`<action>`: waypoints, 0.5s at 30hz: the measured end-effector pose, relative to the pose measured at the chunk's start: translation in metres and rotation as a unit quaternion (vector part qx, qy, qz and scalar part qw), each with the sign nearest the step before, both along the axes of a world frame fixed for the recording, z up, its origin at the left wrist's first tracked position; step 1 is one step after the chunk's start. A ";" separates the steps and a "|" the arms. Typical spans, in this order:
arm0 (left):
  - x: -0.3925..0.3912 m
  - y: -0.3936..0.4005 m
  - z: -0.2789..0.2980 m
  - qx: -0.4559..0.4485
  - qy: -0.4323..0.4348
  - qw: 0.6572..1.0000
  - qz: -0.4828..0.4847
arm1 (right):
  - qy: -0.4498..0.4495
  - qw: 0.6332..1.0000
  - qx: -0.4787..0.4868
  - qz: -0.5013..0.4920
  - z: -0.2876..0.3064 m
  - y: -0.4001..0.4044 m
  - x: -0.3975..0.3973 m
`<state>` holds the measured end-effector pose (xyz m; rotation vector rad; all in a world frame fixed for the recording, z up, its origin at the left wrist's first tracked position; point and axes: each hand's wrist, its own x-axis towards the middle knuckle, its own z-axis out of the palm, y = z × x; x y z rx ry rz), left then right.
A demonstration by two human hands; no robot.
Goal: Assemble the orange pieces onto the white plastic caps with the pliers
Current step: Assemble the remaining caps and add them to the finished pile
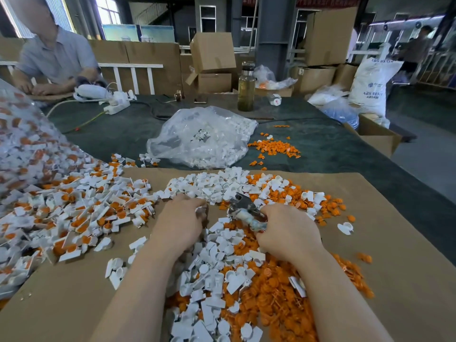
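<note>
my right hand [287,232] is wrapped round the pliers [246,211] at centre frame; my left hand [179,219] curls over white caps [217,186], grip unclear. orange pieces [271,299] lie lower right; i should seat one squarely before squeezing

A white sack [370,85] at the far right is showing "ABS RESIN" in dark blue capitals across its top, partly cut by a fold, and again lower down beneath a small blue logo; the smaller line under that is reading roughly "ABS", the rest being too blurred to tell. Red banners high on the back wall are carrying lettering too faint to read. Nothing else is bearing legible text.
</note>
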<state>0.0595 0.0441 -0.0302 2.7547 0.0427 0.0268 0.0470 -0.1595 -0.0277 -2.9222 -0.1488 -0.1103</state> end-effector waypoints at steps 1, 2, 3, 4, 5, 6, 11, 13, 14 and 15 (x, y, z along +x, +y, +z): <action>-0.001 -0.001 -0.002 0.019 -0.005 1.000 -0.003 | 0.003 1.000 -0.001 0.000 -0.001 0.000 0.000; -0.002 -0.002 -0.002 0.027 -0.015 1.000 0.004 | 0.002 1.000 0.000 0.000 -0.001 0.000 0.001; -0.003 -0.003 -0.002 0.031 -0.027 0.999 0.014 | 0.000 1.000 0.001 -0.001 -0.002 0.001 0.001; -0.003 -0.004 0.000 0.033 -0.036 0.999 0.024 | -0.002 1.000 0.000 0.000 -0.003 0.000 0.001; -0.004 -0.004 0.002 0.034 -0.040 0.998 0.032 | -0.002 1.000 0.000 0.004 -0.003 0.000 0.001; -0.005 -0.005 0.004 0.031 -0.041 0.998 0.040 | 0.001 1.000 0.004 0.012 -0.003 0.000 0.002; -0.007 -0.008 0.011 0.014 -0.031 0.997 0.068 | 0.019 0.998 0.034 0.052 -0.003 0.004 0.003; -0.006 -0.007 0.015 -0.014 0.000 0.997 0.079 | 0.016 0.998 0.032 0.057 -0.004 0.005 0.003; -0.006 -0.006 0.017 -0.029 0.009 0.996 0.085 | 0.020 0.997 0.036 0.059 -0.004 0.006 0.003; -0.006 -0.004 0.017 -0.048 0.009 0.994 0.094 | 0.023 0.997 0.040 0.059 -0.004 0.005 0.003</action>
